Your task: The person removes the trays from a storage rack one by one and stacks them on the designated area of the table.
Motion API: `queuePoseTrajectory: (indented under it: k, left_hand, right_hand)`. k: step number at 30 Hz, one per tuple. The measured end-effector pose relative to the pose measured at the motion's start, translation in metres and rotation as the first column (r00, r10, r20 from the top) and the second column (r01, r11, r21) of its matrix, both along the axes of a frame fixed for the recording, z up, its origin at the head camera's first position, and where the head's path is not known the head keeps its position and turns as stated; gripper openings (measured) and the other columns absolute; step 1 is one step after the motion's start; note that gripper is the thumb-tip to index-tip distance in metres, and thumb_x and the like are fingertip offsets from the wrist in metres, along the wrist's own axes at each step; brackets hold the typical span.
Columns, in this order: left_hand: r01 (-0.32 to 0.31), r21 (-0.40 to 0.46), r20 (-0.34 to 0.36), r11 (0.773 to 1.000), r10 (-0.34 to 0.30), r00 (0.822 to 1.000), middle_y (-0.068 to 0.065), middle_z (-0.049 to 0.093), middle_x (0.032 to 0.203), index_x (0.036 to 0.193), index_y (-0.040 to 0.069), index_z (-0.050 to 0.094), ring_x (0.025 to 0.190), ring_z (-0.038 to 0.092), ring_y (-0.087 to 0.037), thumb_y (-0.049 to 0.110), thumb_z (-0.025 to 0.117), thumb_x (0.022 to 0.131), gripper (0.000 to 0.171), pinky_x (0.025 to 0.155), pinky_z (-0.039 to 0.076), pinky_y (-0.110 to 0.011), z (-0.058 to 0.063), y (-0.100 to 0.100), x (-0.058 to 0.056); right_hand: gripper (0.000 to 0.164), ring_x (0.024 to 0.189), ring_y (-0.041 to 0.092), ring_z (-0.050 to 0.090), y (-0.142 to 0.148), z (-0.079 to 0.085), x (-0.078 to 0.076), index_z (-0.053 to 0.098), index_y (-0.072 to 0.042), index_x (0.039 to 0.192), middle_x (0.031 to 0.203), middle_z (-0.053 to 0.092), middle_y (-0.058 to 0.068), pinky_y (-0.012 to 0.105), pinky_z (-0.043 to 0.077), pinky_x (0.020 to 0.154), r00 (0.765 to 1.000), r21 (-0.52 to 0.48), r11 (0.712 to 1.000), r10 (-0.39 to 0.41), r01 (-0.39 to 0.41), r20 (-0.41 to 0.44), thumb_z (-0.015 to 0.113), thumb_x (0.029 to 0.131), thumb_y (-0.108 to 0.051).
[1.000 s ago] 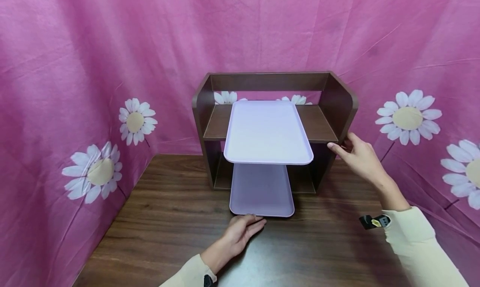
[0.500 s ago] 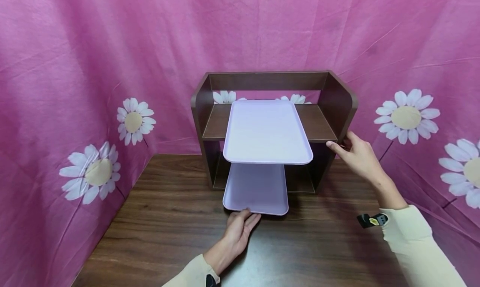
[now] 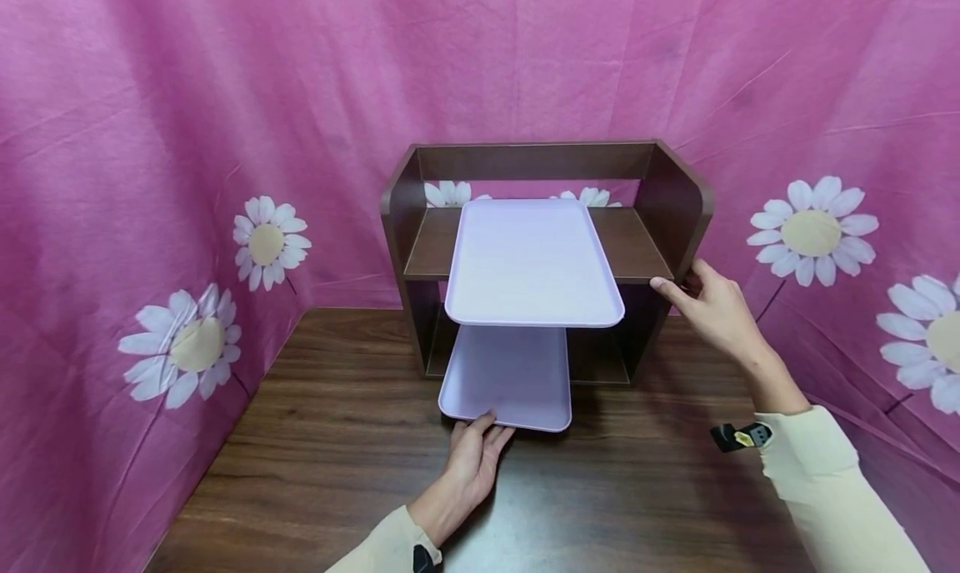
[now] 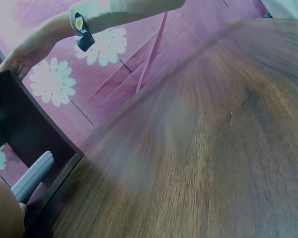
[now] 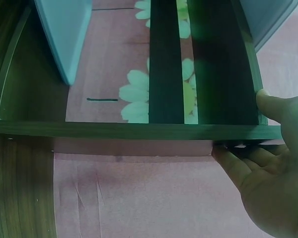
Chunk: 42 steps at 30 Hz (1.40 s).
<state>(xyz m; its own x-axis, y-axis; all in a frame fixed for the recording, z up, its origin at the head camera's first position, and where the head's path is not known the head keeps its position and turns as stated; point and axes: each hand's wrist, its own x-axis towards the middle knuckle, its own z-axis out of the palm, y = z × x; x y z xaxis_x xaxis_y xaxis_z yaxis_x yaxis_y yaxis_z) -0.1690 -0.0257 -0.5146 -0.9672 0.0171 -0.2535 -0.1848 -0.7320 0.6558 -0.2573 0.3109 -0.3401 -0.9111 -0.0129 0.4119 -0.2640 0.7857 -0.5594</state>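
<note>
A dark brown two-tier shelf stands on the table. On its upper board lies a lavender tray, jutting out over the front. A second lavender tray sticks out of the lower compartment, angled a little to the left. My left hand pinches that lower tray's front edge, thumb on top and fingers beneath. At the shelf's right side, my right hand grips the side panel; its thumb lies on the front edge, its fingers behind the panel. The lower tray's rear is hidden under the upper tray.
The wooden table extends in front of the shelf and to both sides. Pink curtain with white daisies hangs close behind the shelf and along the left and right.
The lower tray's front has swung left and risen slightly, with my left hand moving along. My left thumb has come up over its rim. The right hand still holds the shelf's side.
</note>
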Motion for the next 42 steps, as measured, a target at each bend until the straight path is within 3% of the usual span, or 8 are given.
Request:
queuePoseTrajectory:
  k: [2, 8, 10, 14, 17, 24, 31, 42]
  left_hand:
    - [-0.014, 0.006, 0.004, 1.000, 0.014, 1.000, -0.028, 0.038, 0.153, 0.151, -0.006, 0.017, 0.155, 0.030, -0.053, -0.003, 0.046, 0.108, 0.052, 0.128, 0.036, -0.058, 0.001, 0.001, 0.000]
    - [-0.041, 0.010, 0.019, 0.999, 0.041, 0.999, -0.028, 0.037, 0.153, 0.158, -0.004, 0.012, 0.155, 0.030, -0.053, -0.002, 0.049, 0.108, 0.062, 0.127, 0.037, -0.055, 0.004, 0.000, 0.001]
    - [-0.047, 0.007, 0.025, 0.999, 0.047, 0.999, -0.026, 0.042, 0.149, 0.157, -0.005, 0.016, 0.153, 0.035, -0.050, -0.002, 0.050, 0.108, 0.061, 0.126, 0.038, -0.055, 0.004, 0.000, 0.001]
    - [-0.063, -0.014, 0.041, 0.998, 0.064, 0.997, -0.015, 0.059, 0.130, 0.147, -0.009, 0.033, 0.135, 0.059, -0.034, -0.003, 0.054, 0.106, 0.046, 0.123, 0.044, -0.051, 0.005, -0.002, 0.000]
    - [-0.073, -0.019, 0.054, 0.997, 0.073, 0.996, -0.008, 0.066, 0.116, 0.137, -0.009, 0.041, 0.116, 0.068, -0.022, -0.004, 0.057, 0.105, 0.037, 0.119, 0.049, -0.048, 0.006, -0.003, 0.000]
    - [-0.099, 0.007, 0.064, 0.995, 0.099, 0.993, -0.006, 0.062, 0.108, 0.121, -0.001, 0.039, 0.103, 0.071, -0.018, -0.005, 0.061, 0.102, 0.029, 0.113, 0.055, -0.045, 0.009, -0.005, 0.001]
    - [-0.136, 0.033, 0.075, 0.990, 0.133, 0.988, -0.005, 0.065, 0.103, 0.101, 0.004, 0.050, 0.096, 0.072, -0.016, -0.008, 0.063, 0.100, 0.018, 0.108, 0.059, -0.043, 0.010, -0.007, 0.001]
    - [-0.147, 0.007, 0.046, 0.989, 0.147, 0.988, -0.004, 0.068, 0.101, 0.100, 0.007, 0.060, 0.100, 0.073, -0.020, -0.003, 0.064, 0.101, 0.011, 0.103, 0.062, -0.039, 0.013, -0.019, -0.003]
  right_hand:
    - [0.046, 0.075, -0.002, 0.059, -0.001, 0.000, 0.000, 0.063, -0.002, 0.122, 0.102, 0.077, 0.022, 0.014, 0.042, 0.067, 1.000, 0.002, 1.000, 0.001, -0.001, 0.000, 0.070, 0.103, -0.044]
    - [0.045, 0.088, 0.032, 0.058, -0.002, -0.001, 0.000, 0.062, -0.003, 0.120, 0.093, 0.072, 0.018, 0.025, 0.041, 0.069, 1.000, 0.025, 1.000, -0.007, 0.007, -0.006, 0.068, 0.104, -0.045]
    - [0.045, 0.088, 0.032, 0.058, -0.001, -0.001, 0.000, 0.062, -0.003, 0.119, 0.093, 0.071, 0.017, 0.026, 0.041, 0.069, 1.000, 0.025, 1.000, -0.010, 0.011, -0.008, 0.068, 0.104, -0.045]
    - [0.046, 0.085, 0.030, 0.058, -0.001, -0.001, 0.000, 0.061, -0.003, 0.118, 0.090, 0.071, 0.017, 0.026, 0.042, 0.067, 1.000, 0.022, 1.000, -0.019, 0.019, -0.009, 0.069, 0.103, -0.045]
    - [0.047, 0.084, 0.028, 0.059, -0.002, -0.001, 0.000, 0.062, -0.003, 0.121, 0.094, 0.074, 0.018, 0.024, 0.042, 0.068, 1.000, 0.018, 1.000, -0.020, 0.020, -0.008, 0.069, 0.103, -0.046]
    - [0.046, 0.082, 0.023, 0.056, -0.002, -0.002, 0.000, 0.061, -0.003, 0.120, 0.093, 0.072, 0.019, 0.024, 0.041, 0.067, 1.000, 0.010, 1.000, -0.027, 0.027, -0.016, 0.070, 0.103, -0.045]
    - [0.050, 0.082, -0.010, 0.054, -0.001, -0.004, -0.001, 0.061, -0.003, 0.130, 0.117, 0.076, 0.028, 0.014, 0.042, 0.069, 1.000, -0.044, 0.999, -0.019, 0.019, -0.013, 0.071, 0.102, -0.044]
    - [0.054, 0.081, -0.014, 0.052, -0.001, -0.006, -0.002, 0.060, -0.002, 0.134, 0.121, 0.074, 0.030, 0.010, 0.041, 0.067, 0.999, -0.079, 0.997, -0.028, 0.026, -0.025, 0.073, 0.101, -0.043]
